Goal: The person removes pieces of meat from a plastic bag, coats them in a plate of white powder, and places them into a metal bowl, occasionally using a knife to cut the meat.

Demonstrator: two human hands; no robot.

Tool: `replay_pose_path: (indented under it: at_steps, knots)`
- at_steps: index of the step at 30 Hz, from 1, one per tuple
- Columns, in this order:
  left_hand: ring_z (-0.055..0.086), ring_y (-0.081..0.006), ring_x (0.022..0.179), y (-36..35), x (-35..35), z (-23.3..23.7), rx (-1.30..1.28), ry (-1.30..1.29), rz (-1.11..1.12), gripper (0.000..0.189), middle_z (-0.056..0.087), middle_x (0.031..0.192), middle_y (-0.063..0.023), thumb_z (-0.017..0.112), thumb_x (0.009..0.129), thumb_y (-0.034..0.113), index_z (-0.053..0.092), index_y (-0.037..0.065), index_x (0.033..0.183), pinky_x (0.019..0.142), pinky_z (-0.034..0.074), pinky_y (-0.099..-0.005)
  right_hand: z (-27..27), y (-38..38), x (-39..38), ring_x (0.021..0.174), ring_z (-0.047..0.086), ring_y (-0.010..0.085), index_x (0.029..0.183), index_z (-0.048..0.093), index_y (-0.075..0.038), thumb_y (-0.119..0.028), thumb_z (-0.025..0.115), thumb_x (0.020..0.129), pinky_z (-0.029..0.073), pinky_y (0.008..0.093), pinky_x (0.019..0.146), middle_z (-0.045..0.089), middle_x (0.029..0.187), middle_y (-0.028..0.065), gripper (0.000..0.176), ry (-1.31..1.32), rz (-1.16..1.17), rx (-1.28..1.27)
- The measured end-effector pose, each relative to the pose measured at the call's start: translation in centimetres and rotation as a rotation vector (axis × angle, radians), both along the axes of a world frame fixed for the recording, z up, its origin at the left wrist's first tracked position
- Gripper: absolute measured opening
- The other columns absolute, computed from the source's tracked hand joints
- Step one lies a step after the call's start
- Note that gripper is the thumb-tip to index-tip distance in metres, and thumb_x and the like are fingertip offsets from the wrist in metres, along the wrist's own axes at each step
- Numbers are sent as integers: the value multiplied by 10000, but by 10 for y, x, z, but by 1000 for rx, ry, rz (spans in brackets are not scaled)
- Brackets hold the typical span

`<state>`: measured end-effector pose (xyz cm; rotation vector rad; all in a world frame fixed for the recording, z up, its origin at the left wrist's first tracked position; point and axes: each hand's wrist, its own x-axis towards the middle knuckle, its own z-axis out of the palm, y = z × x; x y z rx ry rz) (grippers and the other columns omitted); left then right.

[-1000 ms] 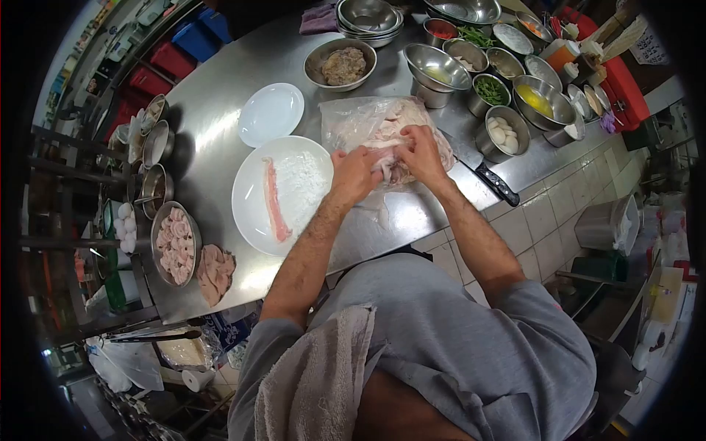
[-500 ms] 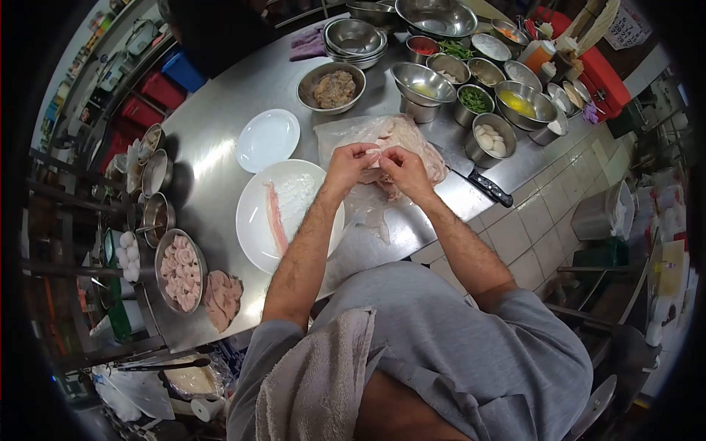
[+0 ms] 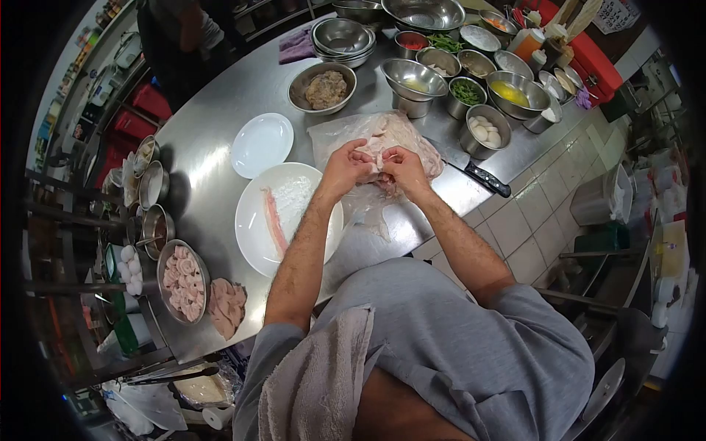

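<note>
My left hand (image 3: pixel 348 167) and my right hand (image 3: pixel 406 171) are close together, their fingertips pinched on a small pale piece of raw meat (image 3: pixel 378 163). Directly beneath them lies a heap of raw, fatty meat (image 3: pixel 415 140) on a clear plastic bag (image 3: pixel 326 140). To the left of my left forearm, a white plate (image 3: pixel 248 209) holds white powder (image 3: pixel 300 202) and one long pink-and-white strip of meat (image 3: pixel 275 220). A knife (image 3: pixel 487 178) with a black handle rests right of the heap, its blade partly covered by the meat.
A smaller white plate (image 3: pixel 262 145) and a bowl of minced filling (image 3: pixel 326 90) lie beyond. Several metal bowls of ingredients, including white balls (image 3: pixel 485 132), line the table's right side. A bowl of pink meat pieces (image 3: pixel 184 283) stands front left. Another person (image 3: pixel 184 37) is at the far left.
My fingertips have drawn slightly apart, with the pale piece still between them. At the far left, the other person's arm has come into view. The camera view has shifted a little.
</note>
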<state>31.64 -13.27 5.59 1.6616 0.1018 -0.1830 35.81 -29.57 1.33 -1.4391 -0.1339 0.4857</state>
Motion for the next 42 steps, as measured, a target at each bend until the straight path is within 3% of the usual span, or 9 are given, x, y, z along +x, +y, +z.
replay_pose_path:
  at_steps: [9,12,14,24,27,29,32,38,42]
  knots:
    - [556,-117,787,-5,7,-1,-56,-102,42,559,534,914,-33,580,707,-89,446,24,1238,714,458,-212,2,-1,-7,569,534,90,909,586,18,-19,584,738,433,232,515,579,682,36,176,-214,16,-259]
    - [584,-162,758,1,3,-11,60,-225,123,475,559,920,-81,567,702,-64,510,19,1166,670,480,-257,-6,-4,-5,551,569,113,825,634,11,-96,602,710,459,265,526,608,653,66,160,-210,-60,-264]
    - [584,-258,823,9,-2,-22,551,-472,7,366,574,943,-128,587,701,-23,567,10,1065,738,478,-323,-13,-6,-5,536,562,115,781,631,16,-73,599,710,454,259,511,604,643,55,119,-207,-118,-233]
    - [547,-322,863,3,-9,-16,922,-399,-135,234,604,844,-140,635,695,122,618,5,898,778,447,-388,1,-13,-10,485,518,103,779,579,12,8,546,732,416,225,446,562,634,38,58,93,-200,200]
    - [559,-294,753,3,-5,-17,705,-333,-73,220,591,749,-129,634,689,153,613,4,850,705,451,-371,9,-12,-3,486,513,104,790,572,13,17,539,734,418,227,442,559,651,40,66,132,-232,333]
    - [524,-176,635,4,0,-8,448,-169,-83,187,564,696,-71,626,694,137,586,3,818,619,431,-298,17,-10,3,497,515,99,792,572,12,6,532,744,412,219,447,564,668,39,62,95,-236,419]
    - [471,-27,679,8,6,-1,222,-118,-94,174,520,730,45,627,712,88,581,23,867,619,402,-186,46,-6,6,519,520,94,796,569,8,4,526,747,420,217,470,571,693,44,65,1,-228,461]
    - [494,-38,698,-4,11,37,-230,-287,27,141,550,760,38,674,767,80,549,65,829,644,404,-189,104,-3,25,595,531,127,788,559,4,24,504,748,434,244,530,581,744,86,71,-176,-115,649]
    - [514,-48,717,-12,19,55,-221,-360,-10,154,568,794,26,689,779,98,549,69,835,672,413,-189,121,-7,40,634,537,150,779,558,-11,30,502,743,424,260,558,587,763,110,79,-201,-98,712]
